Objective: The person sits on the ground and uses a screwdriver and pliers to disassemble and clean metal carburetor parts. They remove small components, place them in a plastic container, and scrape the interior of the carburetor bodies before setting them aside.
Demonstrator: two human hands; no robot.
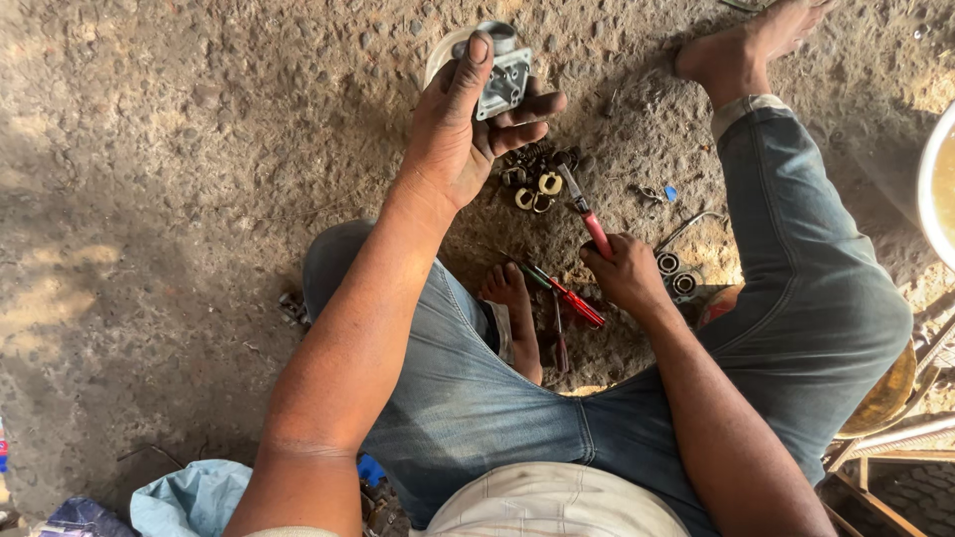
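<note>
I see that the person wears faded blue denim jeans (796,298), with the legs rolled up into pale cuffs above the bare feet. A light beige shirt (552,502) covers the waist. The arms are bare, without sleeves. The left hand (463,124) and right hand (627,273) are smeared with dark grease.

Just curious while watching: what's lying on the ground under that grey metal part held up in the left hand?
Below the grey metal part in the left hand lie small rings and springs on the dirt ground. Whatever sits directly beneath the hand is covered.
</note>
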